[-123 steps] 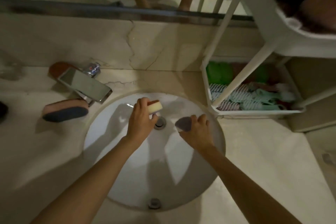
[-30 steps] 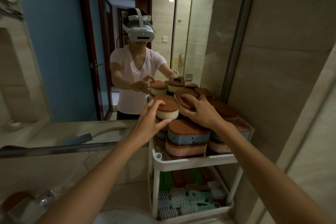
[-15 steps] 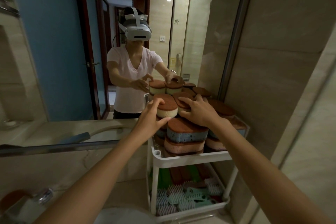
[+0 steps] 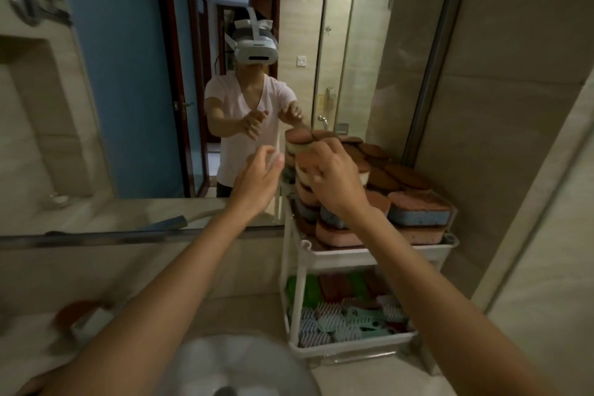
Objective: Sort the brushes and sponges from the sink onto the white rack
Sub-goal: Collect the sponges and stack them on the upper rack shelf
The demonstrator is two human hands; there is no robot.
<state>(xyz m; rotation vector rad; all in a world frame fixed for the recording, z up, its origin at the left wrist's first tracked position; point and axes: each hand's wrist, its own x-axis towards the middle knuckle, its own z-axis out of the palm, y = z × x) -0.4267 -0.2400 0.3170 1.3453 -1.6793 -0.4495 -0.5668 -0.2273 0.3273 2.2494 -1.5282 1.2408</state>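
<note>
The top sponge crowned the sponge stack at the 9 o'clock end of the white rack's upper tray. The right hand curled its fingers over it, hiding its right half. At its 9 o'clock the left hand hovered, blurred, fingers loosely spread and holding nothing. The sink was cut off at 6 o'clock.

Sponges stacked on rack; brushes on shelf below.

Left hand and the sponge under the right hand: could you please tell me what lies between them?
In the head view, only the white rack's upright post stands between the left hand and the sponge under the right hand.
</note>
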